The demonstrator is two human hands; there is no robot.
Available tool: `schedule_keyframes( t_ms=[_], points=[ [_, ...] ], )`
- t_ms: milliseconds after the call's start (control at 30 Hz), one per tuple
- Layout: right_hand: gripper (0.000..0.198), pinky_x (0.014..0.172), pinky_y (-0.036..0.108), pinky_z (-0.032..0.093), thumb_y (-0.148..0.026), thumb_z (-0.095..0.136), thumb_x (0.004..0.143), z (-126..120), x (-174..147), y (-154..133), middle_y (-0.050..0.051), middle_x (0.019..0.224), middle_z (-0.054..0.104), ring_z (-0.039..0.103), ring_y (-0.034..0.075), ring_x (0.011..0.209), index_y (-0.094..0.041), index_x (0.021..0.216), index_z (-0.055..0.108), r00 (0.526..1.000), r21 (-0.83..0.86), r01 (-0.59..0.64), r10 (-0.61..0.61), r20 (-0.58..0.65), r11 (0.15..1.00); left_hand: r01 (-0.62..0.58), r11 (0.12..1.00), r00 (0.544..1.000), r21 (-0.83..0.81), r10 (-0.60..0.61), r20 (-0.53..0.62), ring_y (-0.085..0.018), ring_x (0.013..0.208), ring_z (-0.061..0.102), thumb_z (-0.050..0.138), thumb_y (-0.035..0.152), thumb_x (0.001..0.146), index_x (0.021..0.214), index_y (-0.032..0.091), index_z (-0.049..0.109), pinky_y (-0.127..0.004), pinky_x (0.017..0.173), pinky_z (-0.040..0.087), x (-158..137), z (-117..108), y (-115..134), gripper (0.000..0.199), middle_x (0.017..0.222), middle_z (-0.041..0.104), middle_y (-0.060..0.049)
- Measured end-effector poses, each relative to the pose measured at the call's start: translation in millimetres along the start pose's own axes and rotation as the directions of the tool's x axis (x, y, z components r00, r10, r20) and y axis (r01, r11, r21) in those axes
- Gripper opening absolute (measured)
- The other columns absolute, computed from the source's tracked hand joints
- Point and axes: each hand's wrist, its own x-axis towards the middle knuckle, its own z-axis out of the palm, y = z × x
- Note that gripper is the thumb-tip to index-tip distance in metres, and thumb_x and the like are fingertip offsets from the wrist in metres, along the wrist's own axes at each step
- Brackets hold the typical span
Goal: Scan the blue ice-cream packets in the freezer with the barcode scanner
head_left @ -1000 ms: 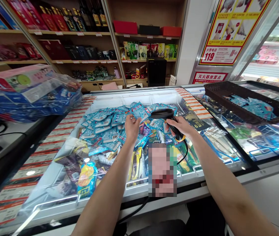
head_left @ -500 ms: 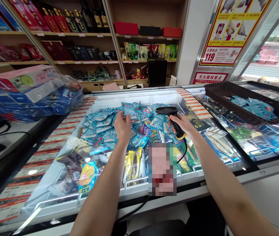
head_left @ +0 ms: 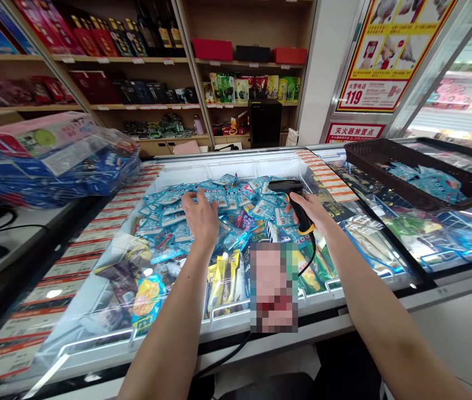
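Note:
My right hand is wrapped round the grip of a black barcode scanner with a yellow-tipped handle and a dark cable. The scanner's head points left above blue packets. My left hand lies over the heap of light-blue packets, its fingers spread slightly apart. Its fingertips are at the packets, and I see nothing clearly gripped in them. Packets with barcode labels lie just right of the left hand. The heap fills the back of a white chest freezer.
Yellow-wrapped ice creams stand at the freezer's front, partly behind a blurred patch. On the right, a dark basket holds more blue packets. Plastic-wrapped boxes sit at left. The scanner cable crosses the front edge.
My left hand has moved left and a little down, and the packet it raised now lies lower among the others. My right hand and the scanner have barely shifted.

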Motion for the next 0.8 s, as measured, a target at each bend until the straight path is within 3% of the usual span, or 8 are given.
schedule_keyframes(
  t_ms=[100,200,267,367,467,667,800],
  points=[
    [0.041,0.035,0.023,0.037,-0.058,0.062,0.081,-0.2,0.7,0.6,0.006,0.079,0.071,0.057,0.012,0.041,-0.018,0.091,0.06,1.0,0.006,0.002,-0.002,0.0,1.0,-0.144,0.989,0.989,0.038,0.142,0.043,-0.038,0.129,0.04,0.048,0.037,0.091,0.131,0.015,0.053,-0.054,0.104,0.036,-3.3,0.8,5.8,0.047,0.139,0.043,-0.021],
    [0.041,0.035,0.023,0.037,-0.057,0.063,0.081,-0.1,0.7,0.7,0.006,0.078,0.07,0.057,0.012,0.041,-0.018,0.093,0.06,1.0,0.017,-0.003,0.003,0.004,1.0,-0.356,0.934,0.923,0.039,0.345,0.169,-0.033,0.134,0.038,0.041,0.039,0.095,0.129,0.02,0.057,-0.052,0.108,0.032,-8.8,6.6,11.9,0.042,0.143,0.047,-0.014],
    [0.042,0.035,0.023,0.037,-0.058,0.063,0.08,-0.1,0.5,0.4,0.006,0.078,0.071,0.057,0.012,0.041,-0.018,0.093,0.061,1.0,0.019,-0.005,0.005,0.003,1.0,-0.429,0.903,0.88,0.037,0.408,0.241,-0.03,0.138,0.037,0.039,0.037,0.096,0.123,0.022,0.061,-0.053,0.113,0.025,-12.6,11.5,14.0,0.039,0.142,0.05,-0.011],
    [0.044,0.037,0.024,0.039,-0.059,0.063,0.08,-0.4,0.2,-0.5,0.006,0.079,0.071,0.057,0.012,0.042,-0.018,0.093,0.061,1.0,0.019,-0.003,0.003,0.001,1.0,-0.449,0.892,0.864,0.054,0.418,0.28,-0.027,0.139,0.037,0.037,0.035,0.096,0.117,0.022,0.065,-0.056,0.118,0.012,-15.5,16.6,14.9,0.037,0.138,0.056,-0.01],
    [0.044,0.038,0.024,0.039,-0.059,0.063,0.08,-1.1,0.2,-1.0,0.007,0.08,0.071,0.057,0.012,0.043,-0.018,0.093,0.061,1.0,0.026,0.002,-0.002,0.01,1.0,-0.48,0.877,0.838,0.023,0.451,0.306,-0.025,0.14,0.037,0.034,0.036,0.098,0.123,0.021,0.061,-0.055,0.119,0.009,-15.3,18.5,18.5,0.041,0.138,0.056,-0.01],
    [0.044,0.038,0.024,0.04,-0.06,0.063,0.079,-0.4,1.3,-0.7,0.006,0.078,0.071,0.056,0.012,0.042,-0.018,0.093,0.061,1.0,0.021,-0.002,0.002,-0.005,1.0,-0.586,0.788,0.633,-0.189,0.591,0.501,-0.02,0.139,0.039,0.03,0.034,0.1,0.139,0.023,0.047,-0.047,0.118,0.02,-18.7,27.1,35.9,0.045,0.147,0.047,-0.006],
    [0.043,0.034,0.024,0.036,-0.06,0.063,0.078,2.5,0.6,-4.2,0.006,0.077,0.071,0.055,0.012,0.04,-0.019,0.09,0.06,1.0,0.015,-0.01,0.01,-0.028,1.0,-0.601,0.763,0.575,-0.238,0.62,0.533,-0.018,0.14,0.037,0.027,0.032,0.1,0.142,0.023,0.043,-0.042,0.119,0.02,-19.6,36.5,44.3,0.046,0.15,0.044,-0.005]
  ],
)
